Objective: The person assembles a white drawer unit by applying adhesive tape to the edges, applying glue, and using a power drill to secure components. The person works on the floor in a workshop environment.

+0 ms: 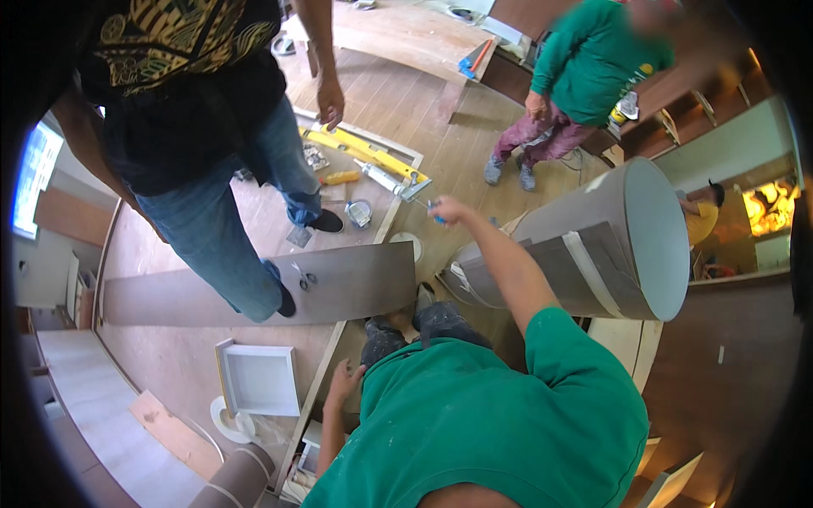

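Observation:
My right hand [451,211] is stretched forward, its fingers closed around a small blue-handled tool [437,211]; its exact kind is too small to tell. Low beside my left thigh hangs my left hand [342,383], fingers loosely apart and holding nothing. Before my feet a long grey-brown sheet strip [360,279] lies flat, with a pair of scissors [306,276] on it. Beyond it are a caulking gun [381,178], a yellow spirit level [373,154] and a round clear-and-blue container [359,213]. Under my right arm's side leans a large roll of grey sheet [550,245], bound with pale tape.
A person in jeans [212,229] stands at the left, one shoe on the strip. Another in a green top [584,68] stands farther off, near a wooden bench [406,38]. A white tray-like box [261,381] and a smaller roll [237,478] lie lower left.

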`<state>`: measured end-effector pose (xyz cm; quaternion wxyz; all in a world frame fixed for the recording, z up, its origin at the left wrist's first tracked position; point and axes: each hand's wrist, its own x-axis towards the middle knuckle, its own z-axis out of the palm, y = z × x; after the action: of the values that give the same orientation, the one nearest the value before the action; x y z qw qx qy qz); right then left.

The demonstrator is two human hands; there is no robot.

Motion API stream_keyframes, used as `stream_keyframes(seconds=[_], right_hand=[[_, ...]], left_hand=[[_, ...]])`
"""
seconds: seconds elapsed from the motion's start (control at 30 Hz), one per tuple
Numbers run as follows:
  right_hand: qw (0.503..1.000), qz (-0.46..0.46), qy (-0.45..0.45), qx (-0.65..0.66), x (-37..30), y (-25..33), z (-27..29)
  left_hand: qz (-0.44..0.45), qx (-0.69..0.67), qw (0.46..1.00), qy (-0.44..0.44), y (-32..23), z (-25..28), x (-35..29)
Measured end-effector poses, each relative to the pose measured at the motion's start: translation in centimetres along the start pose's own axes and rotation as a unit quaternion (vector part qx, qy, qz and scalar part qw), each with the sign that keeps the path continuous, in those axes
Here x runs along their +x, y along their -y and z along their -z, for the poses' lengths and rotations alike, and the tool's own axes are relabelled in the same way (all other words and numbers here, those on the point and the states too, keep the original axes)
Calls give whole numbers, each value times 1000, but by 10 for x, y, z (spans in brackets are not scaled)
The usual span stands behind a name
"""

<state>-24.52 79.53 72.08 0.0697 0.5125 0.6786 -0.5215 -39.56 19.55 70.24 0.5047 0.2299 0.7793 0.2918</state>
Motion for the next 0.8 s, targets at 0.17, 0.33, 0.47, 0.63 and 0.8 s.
stream_keyframes(seconds=[0.17,0.33,0.47,0.63,0.8], right_hand=[[980,-76,107,-147,8,-38,-75],[985,-6,-46,-164,85,-72,-113],[991,-42,-52,-116,158,-73,-152],[986,-82,-58,-131,224,-72,-179],[994,-40,-79,-63,269,-40,-216]], left_hand=[[123,-213,967,62,-74,-24,-28],[151,-331,931,33,-43,-57,-27],[183,-235,952,-64,-67,-76,-38],[282,-194,933,-111,-81,-113,-40],[337,-254,897,-130,-108,-135,-51]])
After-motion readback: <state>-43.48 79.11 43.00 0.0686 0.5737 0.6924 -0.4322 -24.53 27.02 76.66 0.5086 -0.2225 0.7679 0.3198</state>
